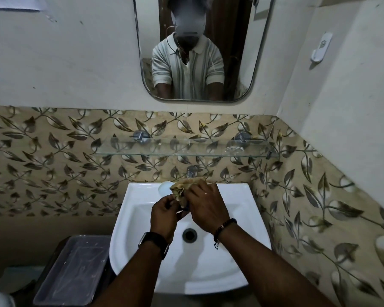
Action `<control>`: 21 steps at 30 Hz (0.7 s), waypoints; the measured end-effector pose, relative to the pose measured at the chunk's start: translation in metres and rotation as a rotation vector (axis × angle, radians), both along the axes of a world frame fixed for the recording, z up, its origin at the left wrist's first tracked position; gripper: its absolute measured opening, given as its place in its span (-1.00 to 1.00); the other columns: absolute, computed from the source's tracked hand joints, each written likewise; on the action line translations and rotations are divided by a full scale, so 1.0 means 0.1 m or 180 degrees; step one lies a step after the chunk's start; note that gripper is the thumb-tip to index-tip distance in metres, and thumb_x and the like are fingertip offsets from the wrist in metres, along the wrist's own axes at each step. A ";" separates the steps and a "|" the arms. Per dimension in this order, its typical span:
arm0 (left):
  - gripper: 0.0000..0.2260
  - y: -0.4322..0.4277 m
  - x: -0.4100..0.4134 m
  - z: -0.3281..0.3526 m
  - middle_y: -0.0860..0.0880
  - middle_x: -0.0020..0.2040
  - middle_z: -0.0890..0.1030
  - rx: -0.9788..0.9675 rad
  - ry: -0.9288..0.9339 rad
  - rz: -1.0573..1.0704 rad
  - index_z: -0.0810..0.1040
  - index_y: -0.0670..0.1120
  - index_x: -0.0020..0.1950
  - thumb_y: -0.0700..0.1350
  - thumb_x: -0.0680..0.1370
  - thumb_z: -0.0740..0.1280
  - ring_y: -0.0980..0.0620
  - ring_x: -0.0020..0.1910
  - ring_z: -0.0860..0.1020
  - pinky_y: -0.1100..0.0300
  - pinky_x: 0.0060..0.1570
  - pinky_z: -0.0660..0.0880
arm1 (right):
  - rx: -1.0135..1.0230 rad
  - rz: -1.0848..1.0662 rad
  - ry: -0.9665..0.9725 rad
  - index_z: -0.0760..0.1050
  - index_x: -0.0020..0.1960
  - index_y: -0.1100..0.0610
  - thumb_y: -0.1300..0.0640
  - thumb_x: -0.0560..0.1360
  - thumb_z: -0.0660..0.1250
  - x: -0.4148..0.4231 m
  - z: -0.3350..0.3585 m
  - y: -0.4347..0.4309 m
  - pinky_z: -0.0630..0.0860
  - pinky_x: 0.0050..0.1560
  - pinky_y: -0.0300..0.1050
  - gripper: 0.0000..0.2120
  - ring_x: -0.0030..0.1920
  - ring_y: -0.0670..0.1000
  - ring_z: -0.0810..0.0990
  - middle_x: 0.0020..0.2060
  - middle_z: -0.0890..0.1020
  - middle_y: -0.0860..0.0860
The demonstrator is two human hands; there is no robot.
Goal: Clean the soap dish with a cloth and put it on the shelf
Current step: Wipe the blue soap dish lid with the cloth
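Right hand (205, 207) grips crumpled cloth (186, 185) over sink (242, 192); left hand (165, 216) pinches mostly hidden soap dish (185, 209); glass shelf (186, 148) above.

Over the white sink (140, 220), the right hand (205, 207) grips a bunched tan cloth (187, 185). The left hand (164, 214), fingers curled, pinches a small dark object (184, 209) against the cloth, possibly the soap dish, though it is mostly hidden. A pale round item (165, 187) sits on the sink's far rim. The glass shelf (164, 149) spans the leaf-patterned wall beyond.
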State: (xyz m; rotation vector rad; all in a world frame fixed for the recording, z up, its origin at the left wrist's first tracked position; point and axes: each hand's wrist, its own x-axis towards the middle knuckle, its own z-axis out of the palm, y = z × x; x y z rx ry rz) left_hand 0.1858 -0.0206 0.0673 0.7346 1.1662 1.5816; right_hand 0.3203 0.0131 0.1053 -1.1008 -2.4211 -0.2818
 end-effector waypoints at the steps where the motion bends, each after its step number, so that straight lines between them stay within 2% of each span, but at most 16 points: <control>1: -0.82 -0.01 0.00 0.02 -0.26 -0.10 0.71 0.0044 -0.0025 0.0012 0.65 -0.30 0.03 -0.38 0.60 0.25 -0.14 -0.11 0.70 0.07 -0.10 0.65 | 0.0066 -0.0046 -0.0087 0.53 0.12 0.02 0.12 0.45 0.26 -0.02 0.03 0.00 0.31 -0.01 -0.01 -0.75 0.06 0.09 0.50 -0.04 0.59 -0.05; 3: -0.86 -0.04 0.00 0.05 -0.21 -0.12 0.72 0.0097 -0.0164 0.0096 0.64 -0.30 0.03 -0.32 0.61 0.28 -0.10 -0.12 0.70 0.04 -0.09 0.66 | 0.0178 -0.0195 -0.0263 0.55 0.14 0.03 0.12 0.42 0.31 -0.04 0.09 0.02 0.32 -0.01 0.01 -0.72 0.02 0.12 0.50 -0.11 0.60 -0.01; 6: -0.90 -0.08 -0.04 0.08 -0.10 -0.19 0.72 0.0122 -0.0426 0.0342 0.62 -0.26 0.00 -0.29 0.61 0.31 -0.03 -0.17 0.69 0.08 -0.13 0.67 | 0.0063 -0.0623 -0.0667 0.60 0.03 0.00 0.04 0.35 0.37 0.02 0.23 0.06 0.35 -0.01 0.05 -0.74 -0.01 0.13 0.50 -0.15 0.60 0.01; 9: -0.93 -0.08 -0.07 0.09 -0.13 -0.20 0.67 0.0125 -0.0429 0.0481 0.60 -0.25 -0.01 -0.31 0.60 0.32 0.01 -0.21 0.67 0.07 -0.14 0.68 | -0.0017 -0.0957 -0.0810 0.63 -0.08 0.00 0.00 0.38 0.28 0.08 0.29 0.06 0.38 0.01 0.08 -0.80 -0.01 0.14 0.51 -0.15 0.61 0.02; 11: -0.92 -0.08 -0.07 0.09 -0.08 -0.24 0.68 0.0157 -0.0440 0.0468 0.60 -0.21 -0.05 -0.31 0.60 0.32 0.02 -0.23 0.67 0.07 -0.15 0.68 | -0.0136 -0.1082 -0.0630 0.63 -0.05 -0.01 0.04 0.40 0.24 0.04 0.31 0.05 0.35 0.02 0.07 -0.78 0.00 0.14 0.49 -0.13 0.61 0.02; 13: -0.92 -0.07 -0.08 0.09 -0.07 -0.24 0.70 0.0175 -0.0419 0.0368 0.61 -0.22 -0.03 -0.30 0.60 0.32 0.00 -0.21 0.69 0.07 -0.14 0.68 | -0.0381 -0.1003 -0.0311 0.61 0.05 -0.03 0.05 0.39 0.29 -0.03 0.31 0.03 0.31 0.04 0.06 -0.74 0.06 0.14 0.47 -0.06 0.61 0.01; 15: -0.90 -0.05 -0.10 0.09 -0.13 -0.14 0.73 0.0194 -0.0267 0.0202 0.62 -0.25 0.04 -0.27 0.61 0.32 -0.07 -0.12 0.70 0.05 -0.09 0.67 | -0.0546 -0.0679 -0.0123 0.59 0.12 -0.04 0.09 0.41 0.27 -0.10 0.30 0.00 0.27 0.03 0.02 -0.70 0.10 0.13 0.43 0.00 0.58 -0.01; 17: -0.87 -0.04 -0.13 0.09 -0.16 -0.09 0.73 0.0229 -0.0164 0.0055 0.63 -0.25 0.07 -0.29 0.62 0.30 -0.09 -0.09 0.71 0.07 -0.08 0.66 | -0.0570 -0.0217 -0.0005 0.60 0.06 0.01 0.16 0.41 0.27 -0.17 0.30 -0.06 0.24 0.00 0.00 -0.74 0.05 0.14 0.44 -0.05 0.57 0.01; 19: -0.84 -0.03 -0.15 0.11 -0.15 -0.12 0.74 0.0264 -0.0173 0.0018 0.65 -0.22 0.04 -0.33 0.62 0.27 -0.07 -0.11 0.71 0.11 -0.11 0.65 | -0.0273 0.0019 -0.0102 0.59 -0.01 0.05 0.17 0.40 0.29 -0.19 0.33 -0.07 0.28 -0.02 0.02 -0.80 -0.01 0.16 0.47 -0.11 0.56 0.03; 21: -0.85 -0.02 -0.17 0.12 -0.14 -0.13 0.73 0.0306 -0.0192 0.0058 0.65 -0.22 0.03 -0.30 0.63 0.27 -0.07 -0.11 0.70 0.08 -0.09 0.66 | 0.0105 -0.0123 -0.0429 0.58 0.04 0.03 0.13 0.40 0.31 -0.16 0.39 -0.03 0.35 -0.02 0.04 -0.77 0.01 0.15 0.50 -0.09 0.58 0.01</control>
